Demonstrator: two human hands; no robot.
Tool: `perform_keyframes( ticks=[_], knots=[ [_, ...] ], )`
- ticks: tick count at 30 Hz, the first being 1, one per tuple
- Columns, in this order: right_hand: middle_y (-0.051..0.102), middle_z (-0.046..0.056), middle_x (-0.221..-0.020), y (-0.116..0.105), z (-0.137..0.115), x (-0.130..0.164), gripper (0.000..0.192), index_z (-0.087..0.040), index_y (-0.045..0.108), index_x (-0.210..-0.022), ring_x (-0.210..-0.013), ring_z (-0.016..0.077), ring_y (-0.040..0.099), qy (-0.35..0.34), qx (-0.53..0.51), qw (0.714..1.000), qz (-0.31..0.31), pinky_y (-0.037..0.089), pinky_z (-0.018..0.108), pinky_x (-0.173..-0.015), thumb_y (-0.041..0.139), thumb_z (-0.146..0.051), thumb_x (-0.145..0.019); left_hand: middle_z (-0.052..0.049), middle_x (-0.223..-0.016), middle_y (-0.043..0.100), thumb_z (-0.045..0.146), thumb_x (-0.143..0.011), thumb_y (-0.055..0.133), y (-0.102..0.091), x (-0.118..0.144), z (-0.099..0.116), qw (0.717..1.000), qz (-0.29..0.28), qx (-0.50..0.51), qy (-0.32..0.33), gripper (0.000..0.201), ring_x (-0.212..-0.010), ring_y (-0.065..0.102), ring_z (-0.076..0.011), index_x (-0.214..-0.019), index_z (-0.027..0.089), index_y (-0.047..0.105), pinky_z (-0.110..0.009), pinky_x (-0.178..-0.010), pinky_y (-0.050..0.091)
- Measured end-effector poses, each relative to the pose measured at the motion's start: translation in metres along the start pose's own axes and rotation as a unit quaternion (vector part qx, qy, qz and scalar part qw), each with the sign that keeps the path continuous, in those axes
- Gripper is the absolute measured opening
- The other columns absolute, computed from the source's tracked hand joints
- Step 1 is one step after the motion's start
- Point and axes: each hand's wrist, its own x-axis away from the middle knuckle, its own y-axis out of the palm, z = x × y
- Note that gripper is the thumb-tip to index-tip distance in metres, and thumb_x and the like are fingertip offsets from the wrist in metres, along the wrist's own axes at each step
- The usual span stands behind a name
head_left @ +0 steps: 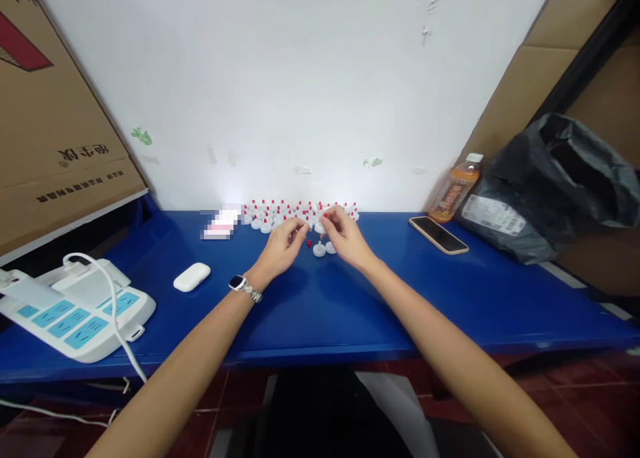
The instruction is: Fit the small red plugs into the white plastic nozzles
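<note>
My right hand (346, 238) pinches a white nozzle cap (319, 227) with a small red tip between thumb and fingers. Close by on its left, my left hand (286, 246) has its fingertips pressed together; whatever they hold, if anything, is too small to make out. On the blue table below the hands lie a loose red tip (309, 243) and two white caps, one of them a nozzle cap (319, 249) with no red on it. Behind both hands, rows of white caps with red tips (266, 226) stand near the wall, partly hidden by my fingers.
To the left are a white earbud case (192, 277) and a power strip (85, 325) with plugs and a cable. A phone (439, 235), an orange drink bottle (454, 190) and a black plastic bag (540, 191) sit at right. A white wall (300, 78) closes off the back.
</note>
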Motion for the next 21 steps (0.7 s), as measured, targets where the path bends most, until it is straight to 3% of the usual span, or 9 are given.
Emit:
perform_keyframes(
  ticks=[4, 9, 12, 15, 18, 21],
  knots=[
    [0.05, -0.002, -0.074, 0.008, -0.009, 0.013, 0.028, -0.023, 0.047, -0.084, -0.068, 0.0137, 0.048, -0.015, 0.042, 0.998, -0.052, 0.039, 0.026, -0.066, 0.037, -0.043, -0.101, 0.0, -0.082, 0.059, 0.045, -0.104, 0.039, 0.005, 0.003, 0.006, 0.999, -0.021, 0.034, 0.004, 0.032, -0.074, 0.053, -0.0141, -0.09, 0.02, 0.053, -0.028, -0.071, 0.041],
    [0.055, -0.002, -0.068, 0.011, -0.011, 0.015, 0.032, -0.021, 0.049, -0.072, -0.062, 0.0119, 0.047, -0.018, 0.066, 0.994, -0.089, 0.036, 0.025, -0.062, 0.047, -0.041, -0.097, 0.002, -0.07, 0.047, 0.052, -0.104, 0.032, 0.007, 0.005, 0.006, 0.996, -0.054, 0.069, -0.019, 0.042, -0.065, 0.044, -0.0133, -0.077, 0.021, 0.04, -0.029, -0.065, 0.036],
    [0.06, 0.0, -0.068, 0.012, -0.009, 0.014, 0.044, -0.019, 0.054, -0.07, -0.063, 0.0127, 0.051, -0.02, 0.056, 0.994, -0.088, 0.038, 0.025, -0.063, 0.042, -0.048, -0.1, 0.001, -0.068, 0.045, 0.057, -0.104, 0.027, 0.011, 0.006, 0.005, 0.986, -0.09, 0.131, -0.05, 0.048, -0.063, 0.041, -0.0137, -0.077, 0.02, 0.042, -0.029, -0.062, 0.035],
    [0.059, 0.001, -0.063, 0.013, -0.009, 0.015, 0.06, -0.019, 0.052, -0.064, -0.062, 0.014, 0.054, 0.017, 0.032, 0.998, -0.045, 0.04, 0.026, -0.064, 0.029, -0.06, -0.102, 0.002, -0.068, 0.045, 0.057, -0.103, 0.029, 0.016, 0.007, 0.006, 0.978, -0.112, 0.162, -0.065, 0.045, -0.062, 0.042, -0.013, -0.079, 0.021, 0.042, -0.028, -0.061, 0.036],
    [0.054, 0.001, -0.058, 0.016, -0.008, 0.016, 0.065, -0.02, 0.049, -0.062, -0.059, 0.0146, 0.052, 0.07, 0.017, 0.997, -0.026, 0.039, 0.027, -0.061, 0.026, -0.067, -0.1, 0.003, -0.068, 0.047, 0.055, -0.103, 0.034, 0.019, 0.008, 0.005, 0.986, -0.095, 0.132, -0.041, 0.041, -0.062, 0.043, -0.0127, -0.081, 0.021, 0.042, -0.028, -0.061, 0.036],
    [0.058, 0.0, -0.067, 0.019, -0.005, 0.016, 0.056, -0.021, 0.054, -0.076, -0.064, 0.0151, 0.053, 0.054, 0.011, 0.997, -0.052, 0.039, 0.026, -0.063, 0.029, -0.065, -0.1, -0.001, -0.077, 0.054, 0.056, -0.103, 0.033, 0.023, 0.007, 0.002, 0.989, -0.058, 0.13, -0.031, 0.043, -0.069, 0.048, -0.0142, -0.088, 0.02, 0.05, -0.028, -0.065, 0.04]
  ],
)
